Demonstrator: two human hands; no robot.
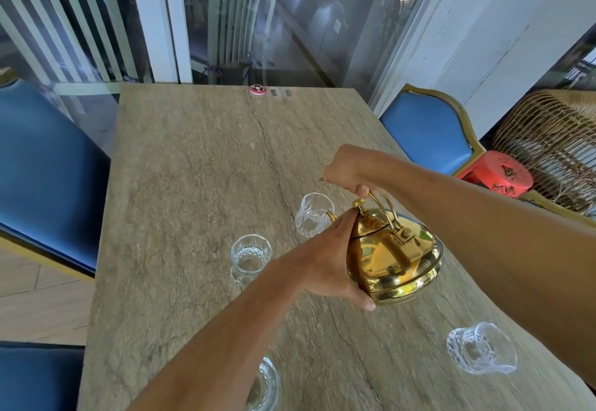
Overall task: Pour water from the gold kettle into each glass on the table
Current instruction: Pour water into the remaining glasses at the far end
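The gold kettle (395, 256) is held above the stone table (193, 185), tilted with its spout over the far clear glass (312, 215). My right hand (350, 169) grips its wire handle from above. My left hand (332, 259) presses against the kettle's left side, with fingers reaching up to the lid. A second glass (251, 257) stands left of the kettle. A third glass (482, 347) is at the near right. Another glass (266, 385) at the near edge is partly hidden by my left forearm. I cannot tell whether water is flowing.
Blue chairs with gold frames stand at the left (45, 169), near left (38, 375) and right (429, 136). A red stool (498, 173) and a wicker basket (554, 143) sit at the right. A small red round button (257, 90) lies at the table's far edge.
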